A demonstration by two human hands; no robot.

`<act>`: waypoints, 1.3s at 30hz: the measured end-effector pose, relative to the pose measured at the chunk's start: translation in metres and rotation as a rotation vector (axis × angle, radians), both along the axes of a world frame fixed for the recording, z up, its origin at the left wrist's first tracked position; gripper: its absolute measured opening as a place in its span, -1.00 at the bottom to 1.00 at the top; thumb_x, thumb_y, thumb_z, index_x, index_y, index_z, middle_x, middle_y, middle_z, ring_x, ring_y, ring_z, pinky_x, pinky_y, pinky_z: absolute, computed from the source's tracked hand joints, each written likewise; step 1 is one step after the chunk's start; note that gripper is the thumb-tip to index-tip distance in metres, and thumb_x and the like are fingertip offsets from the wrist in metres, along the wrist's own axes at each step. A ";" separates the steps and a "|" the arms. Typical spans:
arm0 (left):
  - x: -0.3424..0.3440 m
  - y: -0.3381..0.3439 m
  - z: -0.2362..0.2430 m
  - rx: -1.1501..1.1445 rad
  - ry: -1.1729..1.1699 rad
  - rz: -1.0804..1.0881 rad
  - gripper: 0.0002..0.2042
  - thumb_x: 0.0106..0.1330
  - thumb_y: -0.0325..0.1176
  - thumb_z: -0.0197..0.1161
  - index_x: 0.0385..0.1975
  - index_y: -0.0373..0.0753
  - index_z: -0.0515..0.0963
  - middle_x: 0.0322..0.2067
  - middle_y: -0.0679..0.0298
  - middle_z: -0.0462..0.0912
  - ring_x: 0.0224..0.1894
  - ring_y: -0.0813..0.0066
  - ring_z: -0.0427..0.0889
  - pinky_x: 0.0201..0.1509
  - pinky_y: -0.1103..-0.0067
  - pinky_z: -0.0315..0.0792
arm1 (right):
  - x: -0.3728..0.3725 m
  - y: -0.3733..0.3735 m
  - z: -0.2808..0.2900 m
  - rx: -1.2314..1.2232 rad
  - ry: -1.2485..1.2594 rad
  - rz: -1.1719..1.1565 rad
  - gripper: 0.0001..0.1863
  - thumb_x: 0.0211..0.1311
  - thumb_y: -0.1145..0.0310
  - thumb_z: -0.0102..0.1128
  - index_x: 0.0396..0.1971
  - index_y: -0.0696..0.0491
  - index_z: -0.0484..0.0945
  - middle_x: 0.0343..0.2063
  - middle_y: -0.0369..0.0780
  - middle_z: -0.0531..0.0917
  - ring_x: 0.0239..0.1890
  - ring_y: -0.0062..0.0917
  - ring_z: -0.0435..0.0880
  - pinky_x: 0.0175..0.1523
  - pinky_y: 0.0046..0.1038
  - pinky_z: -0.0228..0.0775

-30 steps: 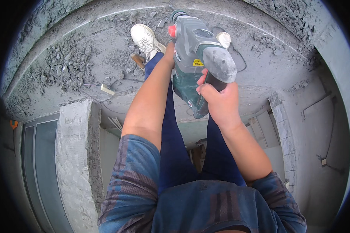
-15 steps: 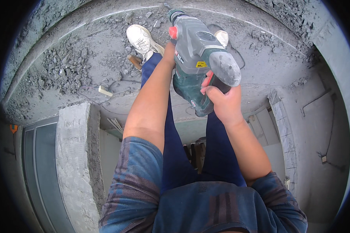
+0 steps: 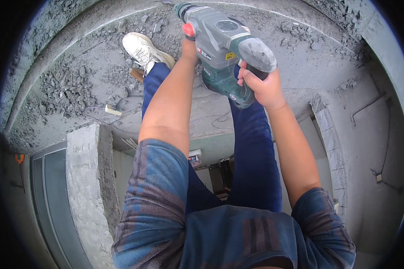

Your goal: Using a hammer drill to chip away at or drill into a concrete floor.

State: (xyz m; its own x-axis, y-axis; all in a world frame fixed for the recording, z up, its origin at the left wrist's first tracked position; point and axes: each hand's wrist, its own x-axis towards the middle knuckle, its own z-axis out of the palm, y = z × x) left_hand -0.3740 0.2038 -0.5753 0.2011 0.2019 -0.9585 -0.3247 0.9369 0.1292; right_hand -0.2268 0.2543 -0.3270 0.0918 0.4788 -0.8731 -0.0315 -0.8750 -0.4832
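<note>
A grey and green rotary hammer drill [image 3: 224, 49] points away from me, down at the dusty concrete floor [image 3: 300, 58]. My right hand [image 3: 261, 87] is wrapped round its rear handle. My left hand [image 3: 189, 47] reaches along the tool's left side and holds it near the red knob; the fingers are mostly hidden behind the body. My white shoe [image 3: 143, 50] stands left of the drill, and my legs in blue trousers [image 3: 251, 166] run below it.
Broken concrete rubble [image 3: 65, 87] lies in heaps at the left and along the far edge. A rough concrete pillar [image 3: 87, 179] rises at lower left beside a grey door [image 3: 49, 201]. A small white block [image 3: 113, 110] lies on the floor. A grey wall with conduit [image 3: 372, 148] stands right.
The drill and both hands have moved farther from me, toward the top of the picture. The white shoe sits a little higher too.
</note>
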 end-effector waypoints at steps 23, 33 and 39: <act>-0.060 -0.038 -0.046 0.378 0.412 -0.798 -0.69 0.20 -0.31 0.30 -0.11 -0.33 0.60 -0.18 0.11 0.71 -0.13 0.32 0.68 -0.04 0.42 0.51 | 0.014 -0.167 -0.072 -0.137 0.262 -0.082 -0.55 0.11 0.57 0.24 0.06 0.16 0.51 -0.01 -0.24 0.64 0.03 -0.57 0.58 0.14 -0.48 0.38; -0.029 -0.008 -0.013 0.323 0.198 -0.341 -0.69 0.21 -0.35 0.26 -0.05 -0.31 0.56 -0.16 0.11 0.68 -0.13 0.33 0.67 -0.05 0.43 0.51 | 0.014 -0.085 0.017 0.064 0.106 -0.107 -0.56 0.08 0.63 0.12 0.04 0.21 0.46 -0.09 -0.18 0.64 -0.14 -0.57 0.63 -0.05 -0.51 0.46; -0.040 0.004 0.009 0.308 0.389 -0.489 -0.71 0.15 -0.31 0.36 -0.19 -0.36 0.63 -0.32 0.05 0.73 -0.22 0.25 0.72 -0.13 0.40 0.50 | 0.002 -0.053 -0.004 -0.039 0.152 -0.232 -0.49 0.01 0.59 0.09 0.07 0.25 0.39 -0.14 -0.10 0.62 -0.25 -0.45 0.66 -0.02 -0.39 0.48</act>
